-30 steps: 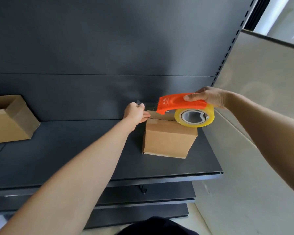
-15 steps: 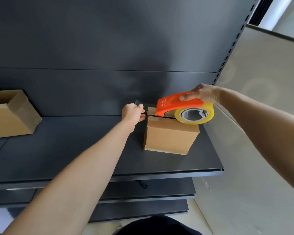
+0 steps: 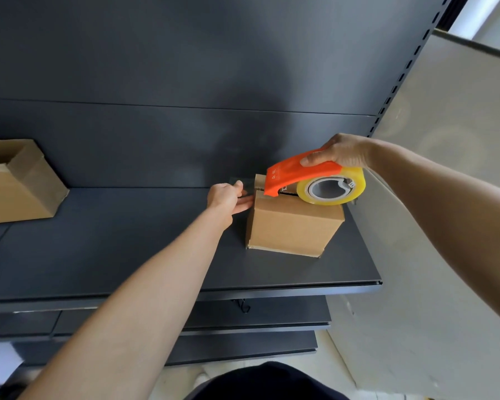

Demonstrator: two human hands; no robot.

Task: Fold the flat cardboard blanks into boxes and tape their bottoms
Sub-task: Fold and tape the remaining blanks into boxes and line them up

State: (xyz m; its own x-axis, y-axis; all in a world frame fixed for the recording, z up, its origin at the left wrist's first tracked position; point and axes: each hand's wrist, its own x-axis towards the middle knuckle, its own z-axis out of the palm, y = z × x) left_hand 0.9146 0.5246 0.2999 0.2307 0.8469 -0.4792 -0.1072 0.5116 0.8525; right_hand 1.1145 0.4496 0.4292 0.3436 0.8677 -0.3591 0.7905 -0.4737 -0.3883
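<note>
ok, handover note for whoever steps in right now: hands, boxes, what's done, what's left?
Right grip: holds the orange tape dispenser, set on top of the small cardboard box.
Left grip: at the box's upper left edge, apparently pinching the tape end.
Box stands near the right end of the dark shelf. An open cardboard box lies at the left end.
Done: the blank is folded into a box.
Left: probably draw the tape across the upward-facing seam, cut it and press it down. One flap at the far left corner sticks up.
</note>
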